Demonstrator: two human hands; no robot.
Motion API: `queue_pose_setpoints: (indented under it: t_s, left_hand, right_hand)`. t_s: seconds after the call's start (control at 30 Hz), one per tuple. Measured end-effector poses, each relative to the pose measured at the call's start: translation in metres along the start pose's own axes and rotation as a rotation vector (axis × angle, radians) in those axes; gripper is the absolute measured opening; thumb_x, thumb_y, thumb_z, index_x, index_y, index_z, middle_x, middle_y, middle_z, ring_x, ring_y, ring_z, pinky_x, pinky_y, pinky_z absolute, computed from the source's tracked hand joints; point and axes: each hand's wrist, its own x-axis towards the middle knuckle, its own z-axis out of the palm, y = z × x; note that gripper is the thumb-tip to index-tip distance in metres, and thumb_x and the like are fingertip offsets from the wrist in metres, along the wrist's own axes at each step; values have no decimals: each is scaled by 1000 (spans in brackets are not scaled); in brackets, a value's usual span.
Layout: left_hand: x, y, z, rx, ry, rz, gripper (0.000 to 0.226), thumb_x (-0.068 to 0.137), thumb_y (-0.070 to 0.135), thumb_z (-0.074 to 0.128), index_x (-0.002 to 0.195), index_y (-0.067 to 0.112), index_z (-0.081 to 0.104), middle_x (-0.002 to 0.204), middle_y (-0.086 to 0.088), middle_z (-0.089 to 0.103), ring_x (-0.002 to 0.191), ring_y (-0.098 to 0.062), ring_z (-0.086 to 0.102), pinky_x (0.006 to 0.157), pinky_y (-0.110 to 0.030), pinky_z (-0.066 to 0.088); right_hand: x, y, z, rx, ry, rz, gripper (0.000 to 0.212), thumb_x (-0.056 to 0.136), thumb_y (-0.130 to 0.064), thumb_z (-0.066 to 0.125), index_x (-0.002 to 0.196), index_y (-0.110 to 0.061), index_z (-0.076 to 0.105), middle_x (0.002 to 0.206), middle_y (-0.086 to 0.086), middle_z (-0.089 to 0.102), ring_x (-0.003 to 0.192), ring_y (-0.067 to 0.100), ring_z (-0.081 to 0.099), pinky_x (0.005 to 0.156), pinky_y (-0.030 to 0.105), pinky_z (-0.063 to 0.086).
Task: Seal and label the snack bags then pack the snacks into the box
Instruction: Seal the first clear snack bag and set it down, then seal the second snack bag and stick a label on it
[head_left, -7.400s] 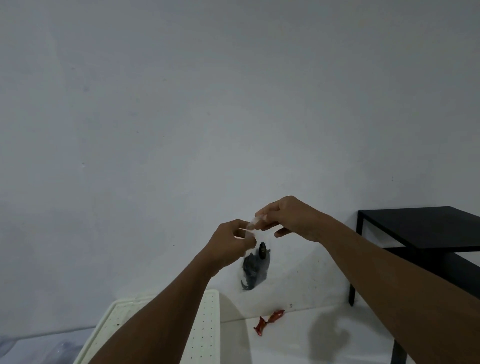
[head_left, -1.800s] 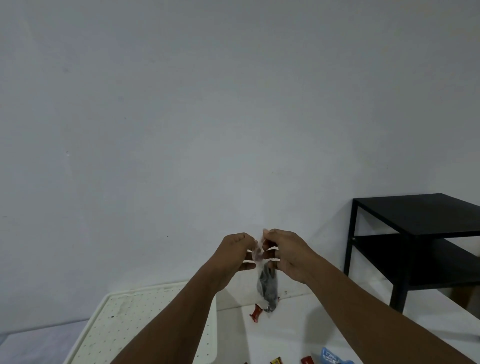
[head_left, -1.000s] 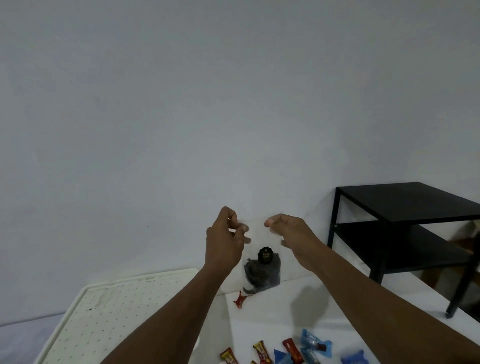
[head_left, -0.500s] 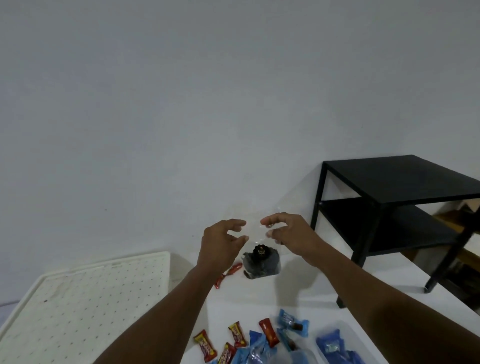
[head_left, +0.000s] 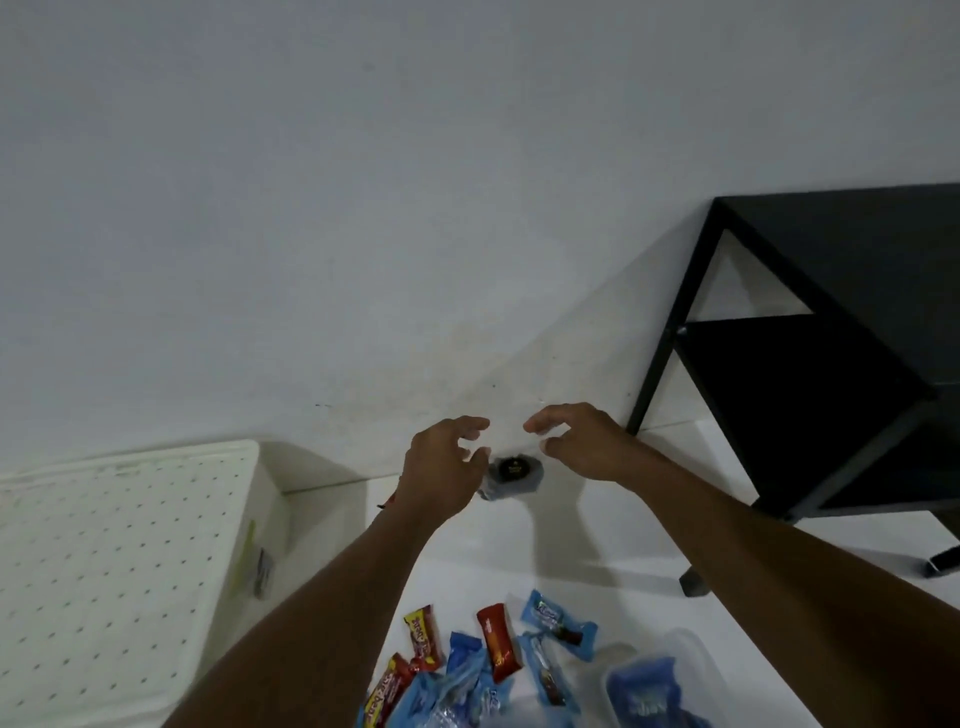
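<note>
Hovering your left hand (head_left: 441, 470) and right hand (head_left: 582, 441) apart, fingers loosely open, you flanked the clear snack bag (head_left: 511, 475) of dark sweets on the white worktop (head_left: 597, 561) — light, floppy, probably slippery, best pinched along its top edge.

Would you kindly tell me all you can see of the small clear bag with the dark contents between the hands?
The small clear bag looks like thin transparent plastic, its upper part almost invisible against the wall. Dark contents, including a round black piece with a gold mark, sit bunched at its bottom. It stands upright between the left hand and the right hand, whose fingers are spread; whether either touches the film cannot be told.
</note>
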Motion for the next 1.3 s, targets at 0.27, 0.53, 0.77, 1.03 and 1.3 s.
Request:
queue_pose_setpoints:
  t_s: [0.27,0.53,0.77,1.03,1.3]
  left_hand:
    - [52,-19,53,90,-69,-99,45,90,22,70,134,28,59,137,3,61,98,-17,70,98,-32,52]
    - [56,-23,60,149,-189,-135,63,91,26,68,149,25,42,152,-1,46,124,-25,59,108,-38,45]
    - [10,-15,40,159,-347,-240,60,90,38,69,145,29,46,147,-2,51,132,-21,51,95,-23,37]
    - [-105,-60,16,114,-624,-401,46,86,26,77,127,11,63,115,-12,72,107,-27,67,94,-35,53]
    - [-190,-101,5,220,-621,-337,51,84,26,75,133,19,60,132,-7,62,115,-23,63,94,-31,51]
  right_hand:
    - [70,49,3,1,-41,81,31,88,-9,60,114,-23,70,127,-2,62,113,16,60,94,24,48]
    - [74,63,7,-10,52,127,40,88,-13,63,127,-17,64,140,5,54,125,22,53,95,19,40]
    - [19,46,16,9,5,219,16,88,-19,64,103,-23,70,106,-3,62,96,17,58,75,20,44]
    - [-87,19,97,71,-275,308,6,88,-19,65,91,-19,70,91,8,69,75,18,62,58,25,46]
    - [-167,23,174,-121,-371,310,18,85,-17,64,97,-7,74,101,13,72,85,22,65,64,24,48]
